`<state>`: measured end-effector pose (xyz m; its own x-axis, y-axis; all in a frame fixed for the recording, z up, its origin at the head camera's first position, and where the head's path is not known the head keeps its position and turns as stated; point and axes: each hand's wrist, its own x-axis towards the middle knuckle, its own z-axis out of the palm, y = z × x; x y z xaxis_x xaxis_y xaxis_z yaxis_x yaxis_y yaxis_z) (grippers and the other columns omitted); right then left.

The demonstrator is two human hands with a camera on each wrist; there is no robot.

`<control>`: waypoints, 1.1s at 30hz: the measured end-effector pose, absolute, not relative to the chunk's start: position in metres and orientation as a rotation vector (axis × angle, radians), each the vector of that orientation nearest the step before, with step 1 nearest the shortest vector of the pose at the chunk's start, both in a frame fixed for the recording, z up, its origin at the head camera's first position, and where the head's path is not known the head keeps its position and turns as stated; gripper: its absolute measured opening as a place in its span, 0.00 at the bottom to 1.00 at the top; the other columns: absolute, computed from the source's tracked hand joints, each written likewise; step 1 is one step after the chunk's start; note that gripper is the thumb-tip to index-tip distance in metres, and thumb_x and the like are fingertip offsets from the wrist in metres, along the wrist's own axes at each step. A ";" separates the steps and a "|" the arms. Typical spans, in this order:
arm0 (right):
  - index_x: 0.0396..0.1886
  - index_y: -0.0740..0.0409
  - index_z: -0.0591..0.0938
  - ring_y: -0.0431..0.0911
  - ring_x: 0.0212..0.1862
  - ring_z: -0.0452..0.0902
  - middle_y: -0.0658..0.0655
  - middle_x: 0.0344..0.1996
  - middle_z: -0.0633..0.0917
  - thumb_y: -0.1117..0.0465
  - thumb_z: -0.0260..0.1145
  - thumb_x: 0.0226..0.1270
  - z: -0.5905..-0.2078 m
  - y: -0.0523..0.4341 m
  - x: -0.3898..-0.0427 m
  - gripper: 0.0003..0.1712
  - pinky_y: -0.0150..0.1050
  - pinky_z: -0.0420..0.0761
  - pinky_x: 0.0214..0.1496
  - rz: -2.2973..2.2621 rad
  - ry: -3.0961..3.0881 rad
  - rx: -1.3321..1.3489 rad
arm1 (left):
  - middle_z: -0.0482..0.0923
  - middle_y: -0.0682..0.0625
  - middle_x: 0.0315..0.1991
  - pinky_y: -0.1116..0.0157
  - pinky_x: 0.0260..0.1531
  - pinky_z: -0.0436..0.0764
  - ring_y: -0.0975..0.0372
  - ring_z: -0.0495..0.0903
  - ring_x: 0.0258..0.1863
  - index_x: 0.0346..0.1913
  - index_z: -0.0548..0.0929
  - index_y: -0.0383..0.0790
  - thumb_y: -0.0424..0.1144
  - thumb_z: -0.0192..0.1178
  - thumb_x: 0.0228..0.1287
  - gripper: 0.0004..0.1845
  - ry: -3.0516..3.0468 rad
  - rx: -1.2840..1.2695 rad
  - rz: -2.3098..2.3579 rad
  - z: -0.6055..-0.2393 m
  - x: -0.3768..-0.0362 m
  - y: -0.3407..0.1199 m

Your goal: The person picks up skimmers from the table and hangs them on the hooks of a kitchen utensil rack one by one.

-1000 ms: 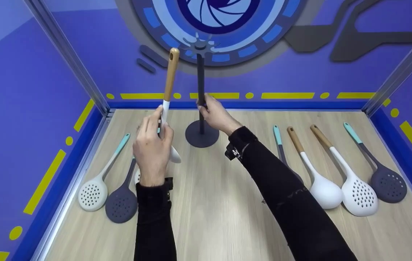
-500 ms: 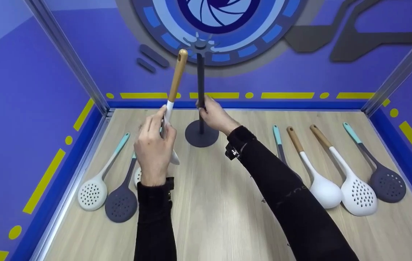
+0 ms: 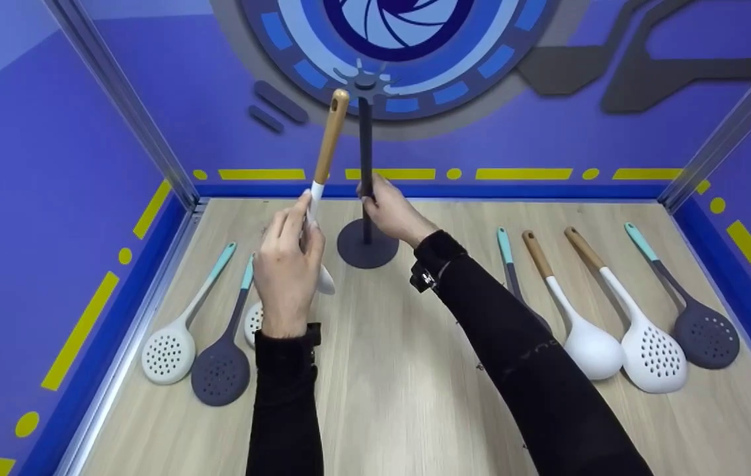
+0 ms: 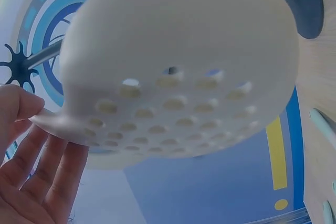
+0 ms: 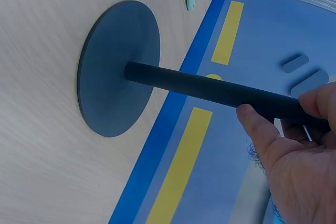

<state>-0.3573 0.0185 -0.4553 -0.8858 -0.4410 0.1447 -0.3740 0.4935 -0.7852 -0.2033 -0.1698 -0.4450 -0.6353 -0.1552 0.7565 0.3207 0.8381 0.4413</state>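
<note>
My left hand (image 3: 286,271) pinches the neck of a white skimmer (image 3: 330,145) with a wooden handle, held up so the handle points upward and leans right. Its perforated bowl (image 4: 178,30) fills much of the left wrist view; in the head view the hand mostly hides it. Just right of the handle rises a dark utensil stand (image 3: 367,254) with a round base on the table and a ring of hooks (image 3: 365,84) on top. My right hand (image 3: 396,208) grips the stand's pole (image 5: 210,88) partway up. The handle's top end is close beside the hooks in the head view.
Left on the table lie a pale skimmer (image 3: 169,354), a dark skimmer (image 3: 220,373) and a partly hidden perforated utensil (image 3: 253,322). Right lie a teal-handled utensil (image 3: 505,246), a white ladle (image 3: 592,350), a white skimmer (image 3: 656,360) and a dark skimmer (image 3: 707,334). Walls enclose the table.
My left hand has shifted right with the skimmer, and the handle now leans further right, nearer the stand's hooks. My right hand and the stand have stayed in place.
</note>
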 end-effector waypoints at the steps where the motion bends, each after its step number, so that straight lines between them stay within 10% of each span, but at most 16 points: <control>1: 0.72 0.69 0.79 0.57 0.61 0.76 0.68 0.62 0.82 0.69 0.53 0.95 -0.455 0.019 -0.357 0.17 0.57 0.83 0.72 -1.365 2.650 -0.724 | 0.92 0.40 0.56 0.52 0.35 0.94 0.49 0.92 0.42 0.79 0.88 0.48 0.36 0.68 0.87 0.24 -2.154 -0.122 -0.703 -0.445 -0.204 -0.169; 33: 0.68 0.70 0.80 0.61 0.66 0.80 0.71 0.64 0.84 0.69 0.55 0.93 -0.459 0.016 -0.358 0.15 0.58 0.83 0.77 -1.351 2.729 -0.772 | 0.90 0.41 0.59 0.57 0.46 0.94 0.52 0.91 0.45 0.83 0.84 0.45 0.39 0.68 0.90 0.26 -2.184 -0.191 -0.807 -0.458 -0.225 -0.151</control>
<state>-0.3584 0.0161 -0.4588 -0.8794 -0.4268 0.2111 -0.4267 0.5095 -0.7472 -0.2248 -0.1513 -0.4577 -0.6818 -0.1199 0.7217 0.3782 0.7867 0.4880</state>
